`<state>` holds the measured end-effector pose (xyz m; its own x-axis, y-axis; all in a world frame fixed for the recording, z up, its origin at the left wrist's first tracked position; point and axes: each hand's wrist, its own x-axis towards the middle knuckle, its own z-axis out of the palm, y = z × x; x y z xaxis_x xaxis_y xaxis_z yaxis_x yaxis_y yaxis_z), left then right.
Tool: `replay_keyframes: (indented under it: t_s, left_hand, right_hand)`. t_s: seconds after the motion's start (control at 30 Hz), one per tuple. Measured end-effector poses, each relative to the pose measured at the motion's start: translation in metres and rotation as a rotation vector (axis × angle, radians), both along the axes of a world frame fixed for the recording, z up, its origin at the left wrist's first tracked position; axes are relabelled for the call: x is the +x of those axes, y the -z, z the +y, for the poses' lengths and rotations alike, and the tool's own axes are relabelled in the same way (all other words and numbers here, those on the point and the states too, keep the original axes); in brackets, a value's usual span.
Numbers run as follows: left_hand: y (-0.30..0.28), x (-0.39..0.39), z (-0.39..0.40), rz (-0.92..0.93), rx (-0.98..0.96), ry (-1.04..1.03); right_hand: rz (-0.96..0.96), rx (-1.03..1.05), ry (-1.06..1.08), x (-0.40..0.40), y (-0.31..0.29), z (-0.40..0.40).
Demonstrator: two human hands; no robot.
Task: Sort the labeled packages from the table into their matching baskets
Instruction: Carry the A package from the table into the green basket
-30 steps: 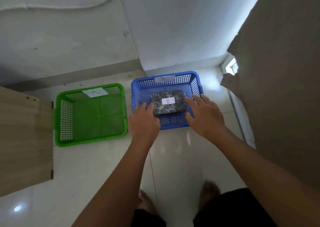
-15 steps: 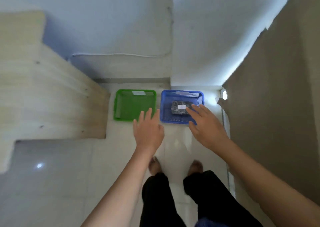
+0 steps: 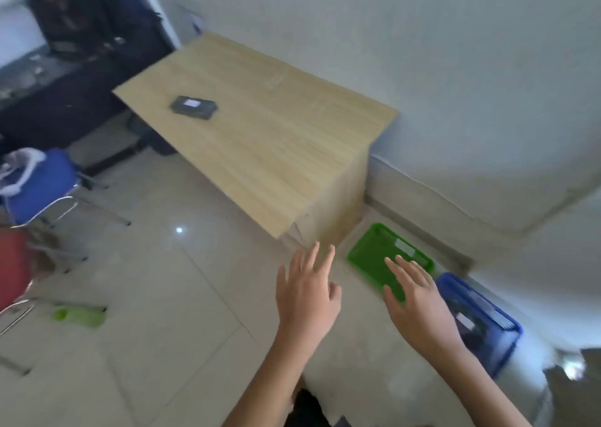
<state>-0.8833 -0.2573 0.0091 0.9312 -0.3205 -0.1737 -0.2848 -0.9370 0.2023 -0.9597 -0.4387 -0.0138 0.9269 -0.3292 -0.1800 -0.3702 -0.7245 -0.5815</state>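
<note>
A dark package with a white label (image 3: pixel 193 107) lies on the light wooden table (image 3: pixel 279 140), toward its far left end. On the floor by the wall sit a green basket (image 3: pixel 367 257) and, right of it, a blue basket (image 3: pixel 502 338) with a dark labeled package (image 3: pixel 468 324) inside. My left hand (image 3: pixel 307 296) hovers open over the floor below the table's near corner. My right hand (image 3: pixel 419 306) is open too, in front of the green basket's near edge. Neither hand holds anything.
A blue chair (image 3: pixel 39 182) and a red seat (image 3: pixel 13 270) stand at the left. A green object (image 3: pixel 78 316) lies on the tiled floor. Dark furniture (image 3: pixel 81 52) fills the far left corner behind the table.
My view has swung left and up, from the baskets to the table. Both hands have drawn back from the blue basket, leaving the package inside it.
</note>
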Motion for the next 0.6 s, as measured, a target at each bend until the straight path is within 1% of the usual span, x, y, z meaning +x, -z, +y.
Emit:
replay_keyframes:
  t_s: [0.1,0.23,0.43,0.6]
  left_hand:
    - [-0.007,0.037,0.074,-0.015,-0.039,-0.085]
    - [-0.01,0.089,0.16,-0.023,-0.099,-0.181]
    - [-0.01,0.162,0.242,-0.064,-0.1,-0.235]
    - [-0.006,0.223,0.274,-0.075,-0.062,-0.271]
  right_hand:
    - [-0.044,-0.01,-0.063,0.056,-0.014,0.06]
    - [-0.096,0.041,-0.115,0.12,-0.022,0.142]
    - [-0.073,0.063,-0.233,0.186,-0.014,0.234]
    - [-0.008,0.019,-0.269,0.257,-0.007,0.255]
